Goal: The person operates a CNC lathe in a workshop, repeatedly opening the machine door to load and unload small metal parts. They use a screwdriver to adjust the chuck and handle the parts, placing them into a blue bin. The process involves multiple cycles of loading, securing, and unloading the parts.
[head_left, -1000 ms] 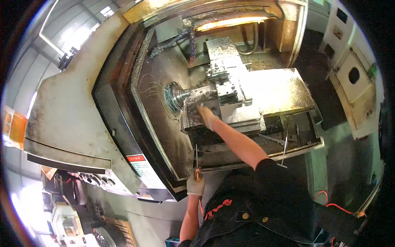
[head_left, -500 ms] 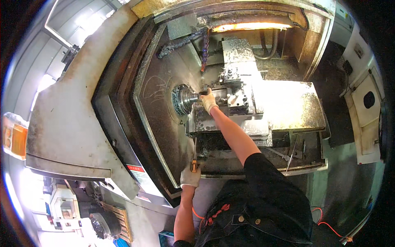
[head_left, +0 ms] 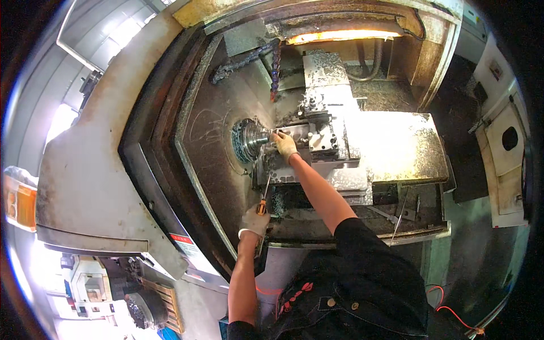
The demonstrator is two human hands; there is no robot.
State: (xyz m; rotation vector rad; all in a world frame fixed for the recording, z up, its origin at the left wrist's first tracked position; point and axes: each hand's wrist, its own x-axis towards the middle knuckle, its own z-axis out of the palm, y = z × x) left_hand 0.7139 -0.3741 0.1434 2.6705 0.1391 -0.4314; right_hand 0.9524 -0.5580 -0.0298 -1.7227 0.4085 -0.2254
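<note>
My left hand (head_left: 254, 221), in a pale work glove, grips a screwdriver (head_left: 262, 206) by its orange and black handle. Its thin shank points up toward the lathe bed. Farther in, my gloved right hand (head_left: 285, 145) has its fingers closed at the front end of the lathe's round metal chuck (head_left: 249, 140). Whatever those fingers pinch is too small and covered to make out. Just right of that hand stands the tool holder block (head_left: 323, 141) on its slide.
A segmented coolant hose (head_left: 275, 71) hangs above the chuck. A bright machine lamp (head_left: 340, 37) runs along the top. The bulky metal guard (head_left: 93, 153) edges the left side. A bright slide cover (head_left: 402, 146) spans the right, and a wrench-like tool (head_left: 383, 214) lies in the tray below.
My left hand with the screwdriver has moved slightly up and left, and its forearm reaches farther in. My right hand stays by the chuck, its fingers shifted slightly. The view has moved a little.
</note>
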